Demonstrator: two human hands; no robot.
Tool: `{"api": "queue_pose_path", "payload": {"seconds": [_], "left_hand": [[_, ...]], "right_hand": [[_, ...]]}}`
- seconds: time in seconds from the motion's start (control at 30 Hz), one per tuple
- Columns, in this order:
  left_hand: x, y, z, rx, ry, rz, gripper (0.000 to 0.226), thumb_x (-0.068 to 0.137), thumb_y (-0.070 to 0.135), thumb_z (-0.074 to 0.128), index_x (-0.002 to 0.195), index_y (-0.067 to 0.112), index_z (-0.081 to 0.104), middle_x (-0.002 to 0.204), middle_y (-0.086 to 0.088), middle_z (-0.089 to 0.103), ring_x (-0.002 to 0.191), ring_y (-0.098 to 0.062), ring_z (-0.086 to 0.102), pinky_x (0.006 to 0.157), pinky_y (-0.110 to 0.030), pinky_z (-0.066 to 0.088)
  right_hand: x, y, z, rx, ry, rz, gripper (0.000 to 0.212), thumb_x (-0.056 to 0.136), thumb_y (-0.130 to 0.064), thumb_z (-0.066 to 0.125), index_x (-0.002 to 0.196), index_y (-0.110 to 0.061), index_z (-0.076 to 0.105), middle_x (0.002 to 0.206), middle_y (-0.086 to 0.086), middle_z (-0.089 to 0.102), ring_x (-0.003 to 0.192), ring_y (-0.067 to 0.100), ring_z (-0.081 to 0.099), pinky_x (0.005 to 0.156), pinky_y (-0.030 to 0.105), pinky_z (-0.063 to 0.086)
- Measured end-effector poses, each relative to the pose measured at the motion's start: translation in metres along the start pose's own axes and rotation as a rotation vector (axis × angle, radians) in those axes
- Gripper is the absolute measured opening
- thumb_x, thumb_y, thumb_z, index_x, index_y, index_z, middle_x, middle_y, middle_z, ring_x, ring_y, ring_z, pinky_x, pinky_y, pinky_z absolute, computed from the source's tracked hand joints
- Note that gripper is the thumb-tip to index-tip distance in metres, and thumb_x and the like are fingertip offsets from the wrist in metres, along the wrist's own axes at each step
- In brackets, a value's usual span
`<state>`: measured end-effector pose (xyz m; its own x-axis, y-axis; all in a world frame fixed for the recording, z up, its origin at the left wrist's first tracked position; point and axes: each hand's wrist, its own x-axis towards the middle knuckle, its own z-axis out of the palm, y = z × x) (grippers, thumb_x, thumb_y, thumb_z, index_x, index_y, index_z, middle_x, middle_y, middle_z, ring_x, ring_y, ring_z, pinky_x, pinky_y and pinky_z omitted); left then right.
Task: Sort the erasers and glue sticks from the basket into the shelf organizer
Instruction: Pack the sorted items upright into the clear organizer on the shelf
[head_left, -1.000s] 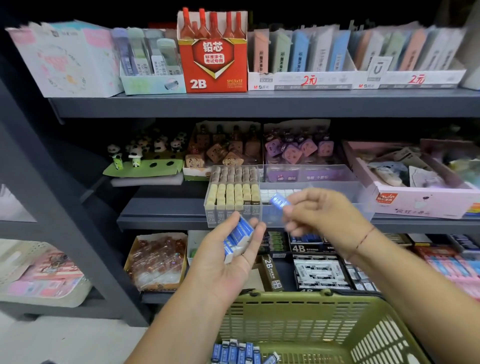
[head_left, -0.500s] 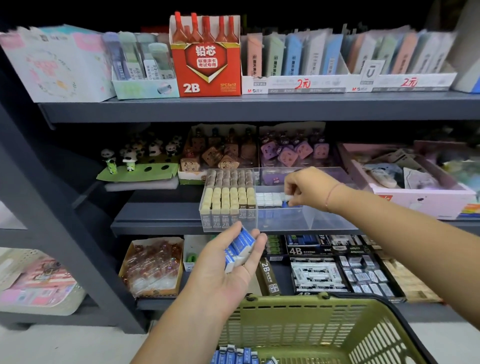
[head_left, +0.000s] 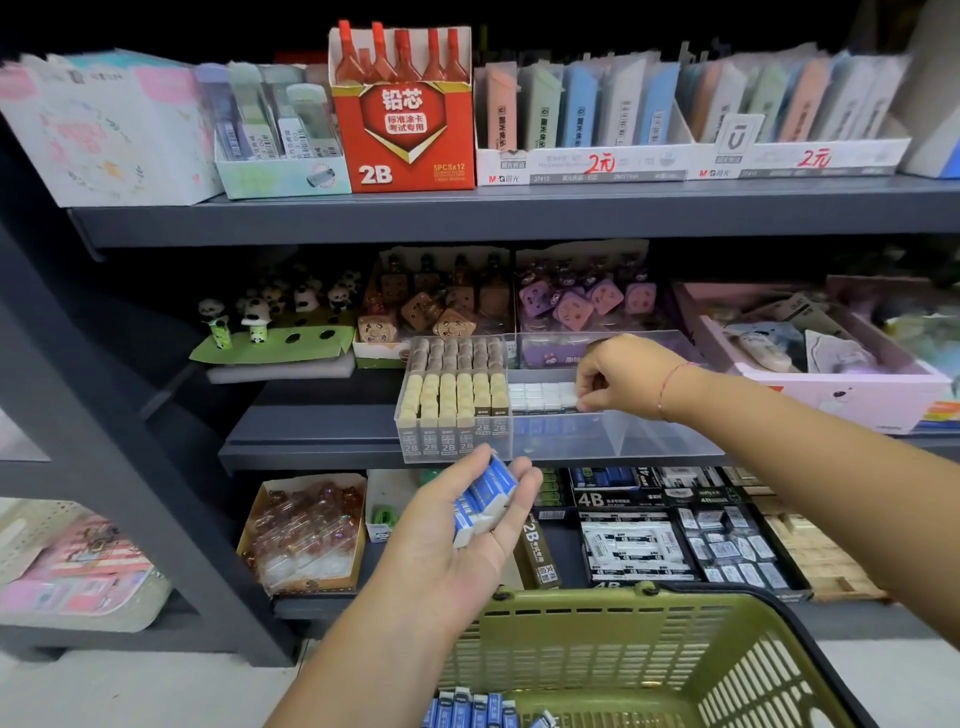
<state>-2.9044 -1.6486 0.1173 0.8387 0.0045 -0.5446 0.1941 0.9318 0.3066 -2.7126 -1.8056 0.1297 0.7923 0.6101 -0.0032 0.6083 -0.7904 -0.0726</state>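
Note:
My left hand (head_left: 457, 525) is palm up below the middle shelf and holds several blue-and-white erasers (head_left: 485, 499) in its curled fingers. My right hand (head_left: 615, 376) reaches into the clear shelf organizer (head_left: 649, 441), its fingertips pinching an eraser at the right end of a row of white erasers (head_left: 540, 396). The organizer's left compartment is packed with upright beige 2B erasers (head_left: 452, 400). A green basket (head_left: 649, 654) hangs at the bottom of the view with more blue erasers (head_left: 470, 709) lying in its near left corner.
Dark shelving holds boxed stationery: a red 2B lead box (head_left: 405, 109) on top, panda figures (head_left: 260, 322) and character erasers beside the organizer, a pink box (head_left: 831, 384) to its right, and 4B eraser packs (head_left: 639, 540) on the lowest shelf.
My right hand carried one blue eraser from near my left hand up into the organizer and now sets it against the white row. My left hand stayed in place with its stack.

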Motion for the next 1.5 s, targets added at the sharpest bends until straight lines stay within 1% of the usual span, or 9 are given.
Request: {"api": "queue_pose_path", "payload": {"seconds": [0.1, 0.17, 0.27, 0.37, 0.8, 1.0, 1.13, 1.3, 1.5], "left_hand": [[-0.001, -0.001, 0.001, 0.047, -0.037, -0.009, 0.032, 0.084, 0.004, 0.066, 0.114, -0.005, 0.060, 0.104, -0.032, 0.066, 0.096, -0.041, 0.068, 0.057, -0.036, 0.061], [-0.002, -0.001, 0.002, 0.074, -0.063, -0.018, 0.027, 0.083, 0.003, 0.066, 0.108, -0.004, 0.061, 0.103, -0.033, 0.067, 0.092, -0.041, 0.069, 0.057, -0.035, 0.061], [-0.004, -0.003, 0.005, 0.113, -0.108, -0.021, 0.027, 0.077, 0.003, 0.068, 0.103, -0.004, 0.063, 0.104, -0.030, 0.068, 0.094, -0.039, 0.069, 0.062, -0.036, 0.061], [-0.005, -0.005, 0.004, 0.134, -0.134, 0.000, 0.041, 0.069, 0.004, 0.068, 0.109, -0.005, 0.063, 0.108, -0.025, 0.069, 0.105, -0.032, 0.067, 0.072, -0.043, 0.060], [-0.013, -0.013, 0.007, 0.119, -0.106, -0.032, 0.025, 0.070, 0.001, 0.066, 0.092, -0.011, 0.064, 0.096, -0.029, 0.070, 0.091, -0.036, 0.070, 0.068, -0.056, 0.054], [-0.005, -0.006, 0.003, 0.042, -0.026, -0.035, 0.028, 0.078, -0.004, 0.066, 0.105, -0.008, 0.060, 0.101, -0.032, 0.067, 0.100, -0.041, 0.066, 0.068, -0.057, 0.055], [-0.004, -0.002, 0.001, 0.022, -0.023, -0.037, 0.029, 0.084, -0.005, 0.062, 0.112, -0.010, 0.059, 0.099, -0.033, 0.067, 0.098, -0.043, 0.065, 0.067, -0.052, 0.056], [-0.003, -0.003, 0.003, 0.019, -0.029, -0.046, 0.032, 0.083, -0.005, 0.062, 0.115, -0.010, 0.058, 0.100, -0.033, 0.067, 0.099, -0.043, 0.065, 0.066, -0.050, 0.057], [-0.003, -0.002, 0.002, 0.021, -0.021, -0.044, 0.032, 0.084, -0.005, 0.061, 0.116, -0.010, 0.058, 0.100, -0.033, 0.067, 0.100, -0.043, 0.065, 0.066, -0.052, 0.056]], "right_hand": [[-0.013, -0.011, -0.006, 0.023, 0.180, -0.006, 0.006, 0.085, -0.026, 0.067, 0.082, -0.021, 0.069, 0.082, -0.008, 0.061, 0.082, 0.015, 0.061, 0.078, 0.032, 0.049], [-0.026, -0.029, -0.012, 0.309, 0.236, -0.067, 0.006, 0.083, -0.026, 0.071, 0.081, -0.020, 0.070, 0.082, -0.006, 0.066, 0.076, 0.009, 0.060, 0.078, 0.031, 0.050], [-0.051, -0.059, -0.020, 0.680, 0.014, -0.220, 0.025, 0.075, -0.040, 0.073, 0.096, -0.026, 0.071, 0.087, -0.002, 0.069, 0.075, 0.004, 0.058, 0.077, 0.022, 0.048], [-0.062, -0.070, -0.015, 0.685, -0.139, -0.300, 0.033, 0.073, -0.040, 0.073, 0.104, -0.033, 0.068, 0.095, -0.003, 0.066, 0.085, 0.012, 0.059, 0.081, 0.020, 0.047], [-0.080, -0.078, -0.014, 0.671, -0.004, -0.169, 0.032, 0.071, -0.016, 0.083, 0.084, -0.030, 0.057, 0.066, -0.018, 0.054, 0.060, -0.001, 0.049, 0.058, 0.010, 0.039], [-0.070, -0.058, -0.036, 1.087, 0.124, -0.059, 0.021, 0.076, 0.002, 0.073, 0.089, -0.012, 0.065, 0.075, 0.001, 0.064, 0.058, 0.007, 0.055, 0.054, 0.015, 0.046], [-0.046, -0.009, -0.047, 0.905, 0.333, 0.135, 0.010, 0.079, 0.006, 0.070, 0.087, 0.000, 0.068, 0.065, 0.007, 0.062, 0.049, 0.004, 0.057, 0.058, 0.021, 0.054], [-0.024, 0.003, -0.027, 0.343, 0.145, 0.093, 0.013, 0.076, -0.009, 0.077, 0.076, -0.019, 0.069, 0.069, -0.010, 0.065, 0.057, -0.003, 0.057, 0.062, 0.006, 0.044], [-0.006, -0.001, -0.013, 0.076, 0.044, 0.001, 0.007, 0.077, -0.013, 0.076, 0.077, -0.016, 0.069, 0.077, -0.004, 0.068, 0.072, 0.010, 0.060, 0.075, 0.026, 0.049]]}}
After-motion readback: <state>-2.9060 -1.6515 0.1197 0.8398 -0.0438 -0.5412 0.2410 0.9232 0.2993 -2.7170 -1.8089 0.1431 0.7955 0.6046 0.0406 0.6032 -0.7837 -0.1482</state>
